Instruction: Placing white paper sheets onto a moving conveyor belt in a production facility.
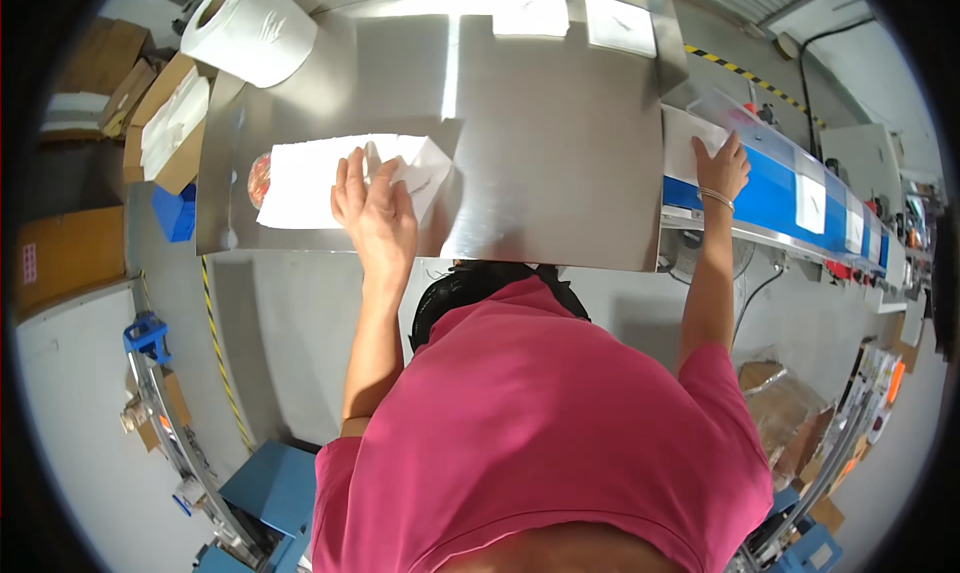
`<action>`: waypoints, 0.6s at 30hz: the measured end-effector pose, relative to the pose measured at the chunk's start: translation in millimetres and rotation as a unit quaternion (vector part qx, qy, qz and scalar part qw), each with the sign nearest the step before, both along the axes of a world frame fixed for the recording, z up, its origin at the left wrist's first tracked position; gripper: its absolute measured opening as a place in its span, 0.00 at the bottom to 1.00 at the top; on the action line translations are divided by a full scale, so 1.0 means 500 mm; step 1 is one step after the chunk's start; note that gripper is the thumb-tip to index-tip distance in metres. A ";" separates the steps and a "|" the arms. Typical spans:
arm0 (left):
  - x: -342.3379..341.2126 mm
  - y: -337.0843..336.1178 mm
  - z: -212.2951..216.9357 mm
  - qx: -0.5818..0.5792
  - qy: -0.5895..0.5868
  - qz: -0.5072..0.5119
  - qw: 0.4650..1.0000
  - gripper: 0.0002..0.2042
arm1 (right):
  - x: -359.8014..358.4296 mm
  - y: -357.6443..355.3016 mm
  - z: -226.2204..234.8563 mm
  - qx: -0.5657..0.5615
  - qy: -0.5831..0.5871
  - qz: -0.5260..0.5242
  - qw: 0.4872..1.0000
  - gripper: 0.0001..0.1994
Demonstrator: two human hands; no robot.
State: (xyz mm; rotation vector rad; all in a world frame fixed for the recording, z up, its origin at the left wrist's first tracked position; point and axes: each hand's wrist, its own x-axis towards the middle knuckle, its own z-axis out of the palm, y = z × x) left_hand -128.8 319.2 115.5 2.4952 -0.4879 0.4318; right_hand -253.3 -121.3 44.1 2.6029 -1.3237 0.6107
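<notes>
My left hand (372, 205) lies flat, fingers spread, on a white paper sheet (300, 181) on the steel table (550, 123). A round reddish item (259, 180) peeks out from under the sheet's left edge. My right hand (722, 166) reaches far right and presses on a white flat packet (688, 141) at the start of the blue conveyor belt (775, 188). A thin band circles that wrist. Neither hand grips anything that I can see.
A big roll of white paper (250, 25) stands at the table's back left. Two white packets (530, 5) lie at the far edge. More white packets (810, 203) ride the belt. Cardboard boxes (165, 123) sit to the left; blue frames (265, 493) are on the floor.
</notes>
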 end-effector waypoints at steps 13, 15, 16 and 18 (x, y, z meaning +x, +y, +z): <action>0.003 -0.002 0.020 0.052 0.028 -0.004 0.998 0.25 | 0.284 0.449 0.018 0.520 0.001 0.607 0.601 0.26; 0.014 0.031 -0.002 0.081 0.001 0.025 0.996 0.23 | 0.238 0.421 0.019 0.713 -0.048 0.466 0.523 0.25; 0.016 0.039 -0.006 0.062 0.011 0.017 0.998 0.21 | 0.214 0.385 0.008 0.701 -0.072 0.417 0.573 0.26; 0.011 0.039 0.008 0.035 0.009 0.030 0.999 0.16 | 0.169 0.308 -0.057 0.431 -0.145 0.385 0.803 0.27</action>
